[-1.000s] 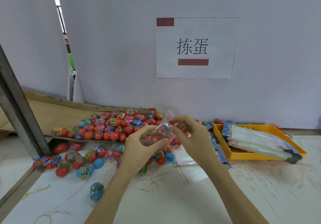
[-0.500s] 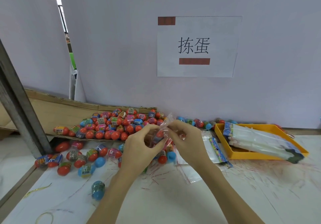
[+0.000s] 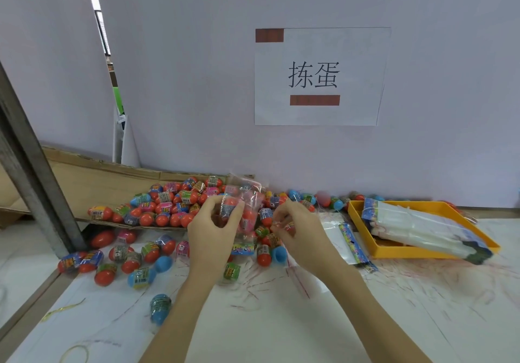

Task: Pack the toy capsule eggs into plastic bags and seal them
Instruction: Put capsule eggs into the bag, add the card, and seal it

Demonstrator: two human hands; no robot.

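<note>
Hands have drawn apart since earlier: left hand (image 3: 216,223) grips the egg-filled plastic bag (image 3: 244,208) above the loose eggs (image 3: 168,205), right hand (image 3: 292,230) curled, contents unclear; film light, limp, slippery, so pinch the mouth.

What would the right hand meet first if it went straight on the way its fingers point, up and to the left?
Most likely the clear plastic bag of eggs gripped by the left hand; the right hand curls just beside it. Depth is unclear from one view.

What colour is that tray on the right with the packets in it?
Yellow-orange. The tray shows clearly in the head view, the only one here.
</note>
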